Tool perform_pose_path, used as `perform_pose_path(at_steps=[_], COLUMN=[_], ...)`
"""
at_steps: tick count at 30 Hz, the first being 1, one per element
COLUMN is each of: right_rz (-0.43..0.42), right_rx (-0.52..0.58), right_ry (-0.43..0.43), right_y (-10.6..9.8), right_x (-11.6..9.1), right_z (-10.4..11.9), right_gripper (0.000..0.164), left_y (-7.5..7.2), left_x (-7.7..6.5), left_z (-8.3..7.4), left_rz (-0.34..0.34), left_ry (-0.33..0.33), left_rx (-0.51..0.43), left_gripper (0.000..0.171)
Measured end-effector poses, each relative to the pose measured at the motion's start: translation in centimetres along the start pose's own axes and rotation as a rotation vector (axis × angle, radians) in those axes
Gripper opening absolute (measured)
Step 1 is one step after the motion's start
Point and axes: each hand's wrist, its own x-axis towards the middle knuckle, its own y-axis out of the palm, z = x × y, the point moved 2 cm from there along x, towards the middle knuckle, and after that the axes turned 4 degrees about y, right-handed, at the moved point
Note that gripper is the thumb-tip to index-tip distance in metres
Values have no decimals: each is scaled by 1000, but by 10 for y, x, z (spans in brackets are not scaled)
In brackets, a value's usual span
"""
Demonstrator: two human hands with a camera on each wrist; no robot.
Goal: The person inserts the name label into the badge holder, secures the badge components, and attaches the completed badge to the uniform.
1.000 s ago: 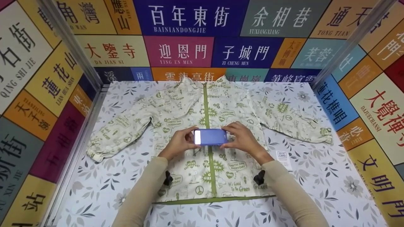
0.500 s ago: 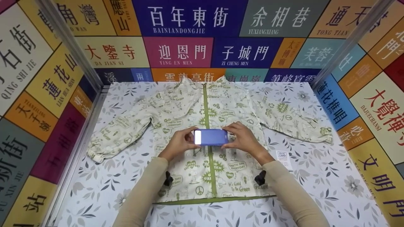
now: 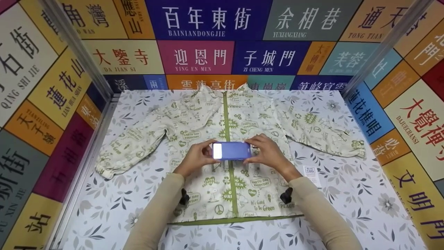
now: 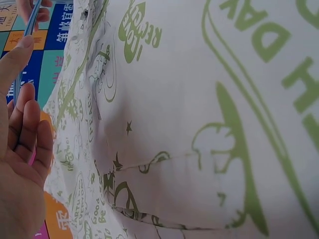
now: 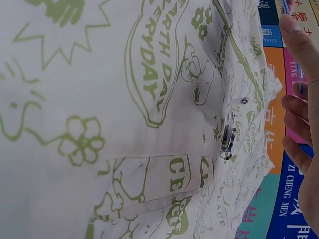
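Blue phone (image 3: 231, 151) is held above the jacket (image 3: 216, 189), left hand (image 3: 197, 157) and right hand (image 3: 266, 150) pinching its ends — jacket already spread, sleeves (image 3: 133, 139) out; putting the phone down presumably remains.

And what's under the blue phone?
Under the phone is the printed jacket, its green strip showing above and below. The bit right behind the phone is covered, so I can't see its pictures.

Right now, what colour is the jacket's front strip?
The front strip of the jacket is olive green, clearest in the head view.
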Motion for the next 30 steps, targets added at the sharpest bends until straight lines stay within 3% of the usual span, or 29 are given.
perform_pose_path(at_steps=[7, 30], right_rz=[-31, -42], right_rx=[-8, -38], right_ry=[-17, -18], right_y=[-1, -8], right_x=[-4, -5], right_z=[-4, -8], right_gripper=[82, 84], left_y=[-4, -9], left_x=[-4, -5], left_z=[0, 0], left_rz=[-15, -22], left_ry=[-17, -58], left_rx=[23, -22], left_gripper=[79, 82])
